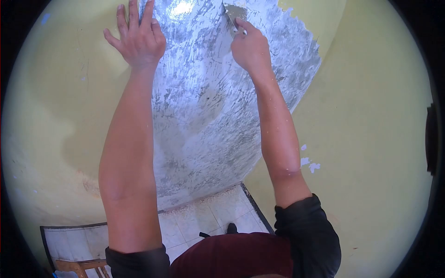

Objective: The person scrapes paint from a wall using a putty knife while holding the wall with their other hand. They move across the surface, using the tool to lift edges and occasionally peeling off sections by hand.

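My left hand (pixel 141 39) lies flat against the wall with its fingers spread, at the left edge of a stripped grey-white patch (pixel 194 102). Nothing is in that hand. At the upper right of the patch, my right hand (pixel 251 48) is wrapped round a scraper (pixel 236 15), its index finger stretched along the tool. The flat metal blade rests against or very near the bare surface; the exact contact is hard to tell. Most of the scraper's handle is hidden inside the fist. Ragged yellow-green paint (pixel 315 39) borders the patch on the right.
A second yellow-green wall (pixel 371 139) meets this one at a corner on the right, with small chipped spots (pixel 314 167). Paint crumbs lie on the tiled floor (pixel 222 211) along the wall's foot. A wooden chair (pixel 83 266) stands at the lower left. A dark object (pixel 431 139) sits at the far right.
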A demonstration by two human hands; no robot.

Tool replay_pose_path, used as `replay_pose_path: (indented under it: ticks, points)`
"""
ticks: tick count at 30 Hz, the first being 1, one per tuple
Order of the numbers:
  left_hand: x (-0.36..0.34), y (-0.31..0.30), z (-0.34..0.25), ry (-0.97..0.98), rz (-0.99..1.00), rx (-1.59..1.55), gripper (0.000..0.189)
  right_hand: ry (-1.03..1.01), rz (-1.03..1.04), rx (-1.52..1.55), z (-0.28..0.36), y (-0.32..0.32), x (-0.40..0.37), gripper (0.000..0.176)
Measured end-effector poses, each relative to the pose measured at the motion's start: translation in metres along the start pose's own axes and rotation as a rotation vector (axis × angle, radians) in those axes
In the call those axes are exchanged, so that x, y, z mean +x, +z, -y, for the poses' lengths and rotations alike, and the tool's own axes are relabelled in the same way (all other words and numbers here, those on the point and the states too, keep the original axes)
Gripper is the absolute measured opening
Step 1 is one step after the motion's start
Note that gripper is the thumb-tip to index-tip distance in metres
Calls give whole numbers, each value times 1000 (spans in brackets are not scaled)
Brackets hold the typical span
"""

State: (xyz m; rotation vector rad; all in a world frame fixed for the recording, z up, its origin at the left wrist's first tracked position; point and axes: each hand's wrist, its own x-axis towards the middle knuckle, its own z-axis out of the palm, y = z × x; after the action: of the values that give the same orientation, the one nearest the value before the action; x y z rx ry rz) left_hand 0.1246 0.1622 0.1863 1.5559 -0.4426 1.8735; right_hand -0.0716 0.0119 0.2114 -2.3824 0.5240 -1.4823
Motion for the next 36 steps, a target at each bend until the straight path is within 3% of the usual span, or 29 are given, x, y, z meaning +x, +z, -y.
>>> replay_pose_path:
  ticks: [5,7,11,15,22,36]
  points:
    - [4,-7,-5,-22,-46,-39,49,-110,-56,-57,-11,6,-14,39]
    - [2,-17,-10,-34,76,-1,51,-96,-47,-76,-7,5,-9,39]
    - [0,-15,-10,-43,80,3,51,-54,-74,-46,5,-9,3,40]
    - [1,-3,-4,-12,-44,-35,49,-127,-43,-22,-1,-2,2,40]
    - [-1,-2,-3,-16,-24,-48,49,-16,67,-73,-16,1,-43,39]
    - [3,-15,-8,-29,92,23,52,2,-26,20,-17,11,-33,37]
